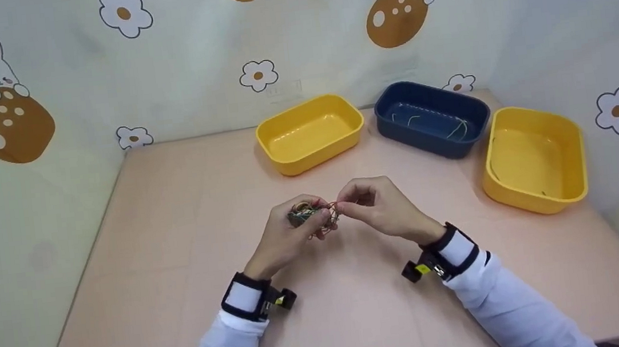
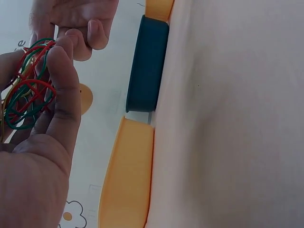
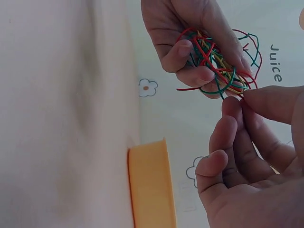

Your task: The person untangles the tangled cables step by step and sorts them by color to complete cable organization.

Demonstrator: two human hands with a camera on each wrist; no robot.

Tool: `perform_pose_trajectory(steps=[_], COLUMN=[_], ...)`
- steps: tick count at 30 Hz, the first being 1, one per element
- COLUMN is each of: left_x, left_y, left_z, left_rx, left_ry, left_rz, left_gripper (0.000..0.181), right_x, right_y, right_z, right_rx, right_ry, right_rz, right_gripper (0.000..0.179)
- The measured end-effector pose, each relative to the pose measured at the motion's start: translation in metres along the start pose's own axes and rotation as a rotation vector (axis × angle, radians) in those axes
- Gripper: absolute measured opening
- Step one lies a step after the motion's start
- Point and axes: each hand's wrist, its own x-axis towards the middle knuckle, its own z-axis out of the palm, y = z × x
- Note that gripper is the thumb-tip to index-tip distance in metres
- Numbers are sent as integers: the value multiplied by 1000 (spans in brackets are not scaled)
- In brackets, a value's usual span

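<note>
A tangled bundle of thin red, green and yellow wires [image 3: 206, 54] sits in my left hand [image 1: 289, 227], whose fingers and thumb curl round it above the middle of the table. Loose loops stick out past the fingers in the right wrist view. My right hand [image 1: 385, 208] meets the bundle from the right; its thumb and index finger [image 3: 266, 102] pinch a red wire at the bundle's edge. The other right fingers are bent and hold nothing. In the left wrist view, red and green loops [image 2: 31, 90] show between the left thumb and fingers.
Behind the hands stands a yellow bin [image 1: 311, 133]. Beside it, a dark blue bin [image 1: 433, 120] has a few thin wires [image 1: 457, 128] inside. A second yellow bin [image 1: 532, 161] at the right holds small dark bits. A patterned cloth wall [image 1: 189, 65] rises behind the table [image 1: 165, 223].
</note>
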Motion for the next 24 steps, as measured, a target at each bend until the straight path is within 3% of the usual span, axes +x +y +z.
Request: perform_pose_trajectory(steps=[13,17,24], left_x=[0,0,0], left_y=[2,2,3], left_z=[-2,-3,-5], left_rx=[-25,-19,-30], left_ry=[-10,-16,-15], left_rz=[5,15,-27], left_gripper=[19,20,21], right_x=[-2,-1,-1], right_y=[4,6,6], right_z=[-2,-3,-6], right_rx=[275,289,289], right_ry=[-31,-30,-43], right_rz=[41,40,38], right_gripper=[14,14,11])
